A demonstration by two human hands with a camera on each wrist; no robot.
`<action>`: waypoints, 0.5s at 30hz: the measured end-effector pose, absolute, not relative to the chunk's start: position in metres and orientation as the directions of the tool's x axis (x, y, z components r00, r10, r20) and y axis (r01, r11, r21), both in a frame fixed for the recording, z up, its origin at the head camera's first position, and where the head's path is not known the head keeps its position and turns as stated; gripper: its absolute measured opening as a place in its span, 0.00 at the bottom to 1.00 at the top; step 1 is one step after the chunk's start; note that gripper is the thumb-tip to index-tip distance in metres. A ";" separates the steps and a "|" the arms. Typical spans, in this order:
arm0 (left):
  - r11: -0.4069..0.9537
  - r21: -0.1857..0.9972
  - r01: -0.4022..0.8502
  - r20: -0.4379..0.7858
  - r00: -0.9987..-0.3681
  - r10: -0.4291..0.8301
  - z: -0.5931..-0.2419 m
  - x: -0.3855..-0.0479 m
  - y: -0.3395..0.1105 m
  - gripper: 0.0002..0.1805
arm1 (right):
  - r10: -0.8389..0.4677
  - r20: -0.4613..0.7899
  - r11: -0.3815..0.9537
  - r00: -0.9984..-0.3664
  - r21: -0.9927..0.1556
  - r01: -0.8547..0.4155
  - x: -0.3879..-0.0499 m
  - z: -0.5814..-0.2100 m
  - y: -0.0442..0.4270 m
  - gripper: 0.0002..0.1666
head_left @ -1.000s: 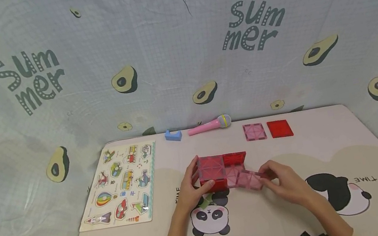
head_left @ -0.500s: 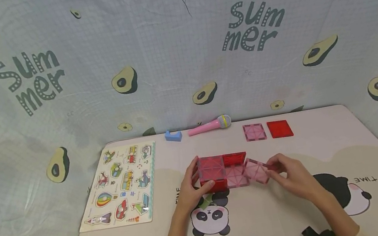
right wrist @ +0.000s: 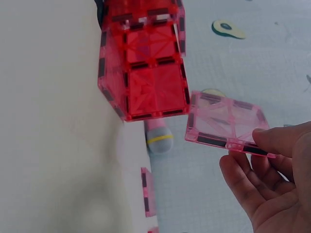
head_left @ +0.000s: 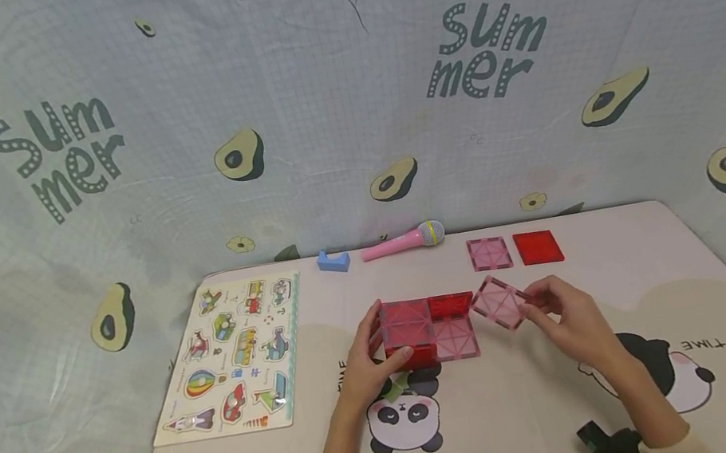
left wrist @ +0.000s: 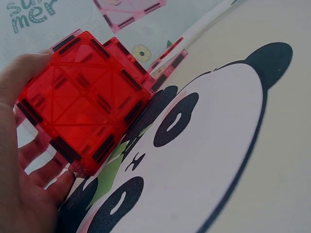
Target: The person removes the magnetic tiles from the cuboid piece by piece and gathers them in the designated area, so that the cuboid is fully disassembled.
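My left hand point(head_left: 367, 371) grips a cube of see-through red and pink magnetic tiles point(head_left: 406, 322), fingers on its left side and thumb on its front. Joined to the cube's right side are a pink tile point(head_left: 456, 340) lying flat and a red tile point(head_left: 451, 303) standing behind it. My right hand point(head_left: 572, 321) pinches a loose square pink magnetic tile point(head_left: 499, 303) by one corner, thumb point(right wrist: 274, 141) on top. The tile is held up and tilted, one corner close to the standing red tile; whether they touch, I cannot tell. The left wrist view shows the cube's red front face point(left wrist: 87, 102).
Farther back on the printed mat point(head_left: 501, 429) lie another pink tile point(head_left: 488, 254) and a red tile point(head_left: 538, 247). A toy microphone point(head_left: 402, 241) and a small blue block point(head_left: 334, 261) lie along the back edge. A picture puzzle board point(head_left: 229, 359) occupies the left side.
My right hand has drawn the pink tile away from the flat tile, moving it right, up and back while turning it. My left hand and the cube have stayed in place.
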State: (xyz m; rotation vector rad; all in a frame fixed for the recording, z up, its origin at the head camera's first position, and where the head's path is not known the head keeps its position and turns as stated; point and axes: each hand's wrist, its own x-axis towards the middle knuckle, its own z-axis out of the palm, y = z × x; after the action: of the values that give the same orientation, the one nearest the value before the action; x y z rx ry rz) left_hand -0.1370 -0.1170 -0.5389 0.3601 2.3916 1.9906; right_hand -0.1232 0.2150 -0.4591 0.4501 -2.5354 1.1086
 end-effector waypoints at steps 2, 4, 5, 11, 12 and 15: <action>0.167 0.971 0.169 0.138 -0.973 0.182 -0.539 -0.137 -0.117 0.49 | -0.126 0.433 0.647 -0.893 -0.647 -0.405 -0.125 -0.459 0.217 0.17; 0.164 0.972 0.169 0.138 -0.973 0.184 -0.538 -0.137 -0.117 0.49 | -0.099 0.443 0.654 -0.891 -0.646 -0.394 -0.126 -0.458 0.219 0.17; 0.164 0.972 0.167 0.136 -0.974 0.183 -0.538 -0.137 -0.117 0.49 | -0.083 0.448 0.655 -0.890 -0.649 -0.387 -0.127 -0.458 0.220 0.16; 0.156 0.973 0.168 0.138 -0.973 0.186 -0.539 -0.137 -0.117 0.49 | 0.003 0.482 0.678 -0.876 -0.645 -0.353 -0.132 -0.457 0.226 0.15; 0.155 0.973 0.169 0.139 -0.973 0.186 -0.539 -0.137 -0.117 0.49 | 0.013 0.487 0.682 -0.873 -0.643 -0.348 -0.132 -0.457 0.227 0.15; 0.145 0.975 0.170 0.142 -0.972 0.185 -0.539 -0.137 -0.118 0.49 | 0.038 0.496 0.691 -0.868 -0.640 -0.335 -0.136 -0.457 0.232 0.15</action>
State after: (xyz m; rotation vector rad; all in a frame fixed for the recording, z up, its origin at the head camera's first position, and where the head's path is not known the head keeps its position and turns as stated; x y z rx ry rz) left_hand -0.1366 -0.1178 -0.5391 0.3676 2.3686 2.0127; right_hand -0.1358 0.2324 -0.4574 0.2294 -2.4234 1.0488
